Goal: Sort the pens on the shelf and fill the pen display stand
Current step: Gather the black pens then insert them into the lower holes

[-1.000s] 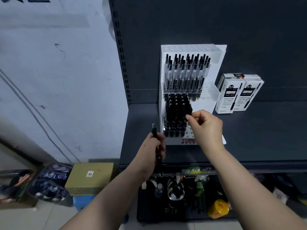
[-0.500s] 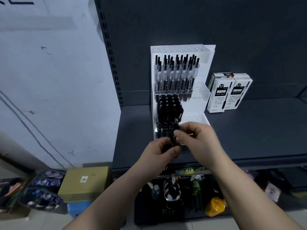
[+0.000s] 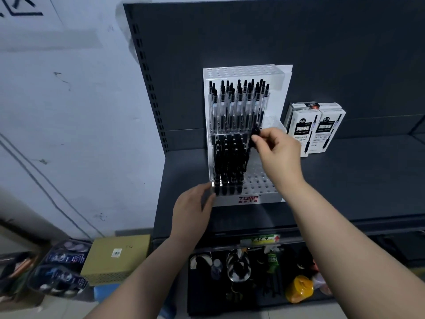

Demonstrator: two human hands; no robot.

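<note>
A white tiered pen display stand (image 3: 249, 200) stands on the dark shelf (image 3: 345, 192). Its upper tier holds several clear pens with black caps (image 3: 239, 104). The left part of the lower tier is packed with several black pens (image 3: 227, 162), and the holes to their right are bare. My right hand (image 3: 276, 153) pinches a black pen (image 3: 251, 146) by its top, at the right edge of the black row. My left hand (image 3: 192, 212) rests with straight fingers against the stand's lower left corner and holds nothing.
Two white pen boxes (image 3: 315, 130) lean against the back panel right of the stand. Below the shelf lies a lower shelf of small goods with a yellow container (image 3: 299, 288). On the floor at left sit a tan carton (image 3: 117, 256) and wrapped packs (image 3: 62, 270).
My left hand held a black pen a second ago; both hands met in front of the stand. Now my right hand has the pen up at the lower tier and my left touches the stand.
</note>
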